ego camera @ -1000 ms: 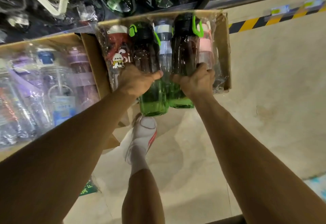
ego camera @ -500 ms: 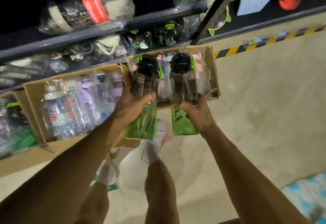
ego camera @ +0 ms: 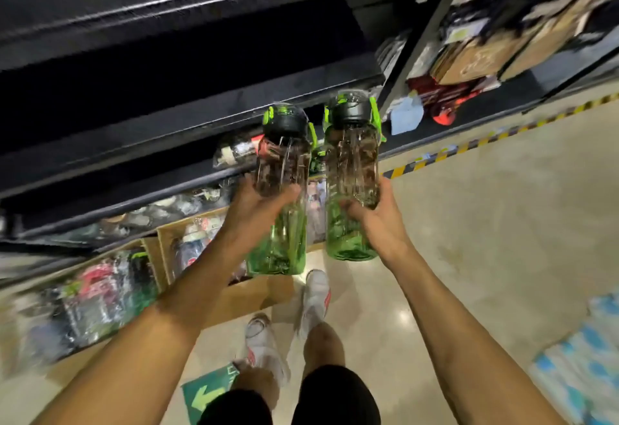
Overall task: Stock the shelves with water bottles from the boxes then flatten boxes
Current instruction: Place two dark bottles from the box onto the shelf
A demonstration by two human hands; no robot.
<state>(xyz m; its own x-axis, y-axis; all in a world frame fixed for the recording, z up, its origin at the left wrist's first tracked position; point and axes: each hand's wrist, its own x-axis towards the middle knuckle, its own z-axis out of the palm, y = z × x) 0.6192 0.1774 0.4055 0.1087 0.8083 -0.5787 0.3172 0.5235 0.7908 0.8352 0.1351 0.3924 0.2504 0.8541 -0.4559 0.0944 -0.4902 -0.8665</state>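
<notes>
Up against the front edge of the shelf [ego camera: 167,116], left hand [ego camera: 258,213] clamps a green bottle [ego camera: 284,160], right hand [ego camera: 380,223] clamps a second green bottle [ego camera: 351,156]; cardboard boxes [ego camera: 254,294] below hold wrapped bottles [ego camera: 100,290].

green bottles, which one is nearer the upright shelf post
The clear green plastic bottle with black lid in the right hand; its lid sits beside the dark upright shelf post, while the matching bottle in the left hand is farther left.
</notes>
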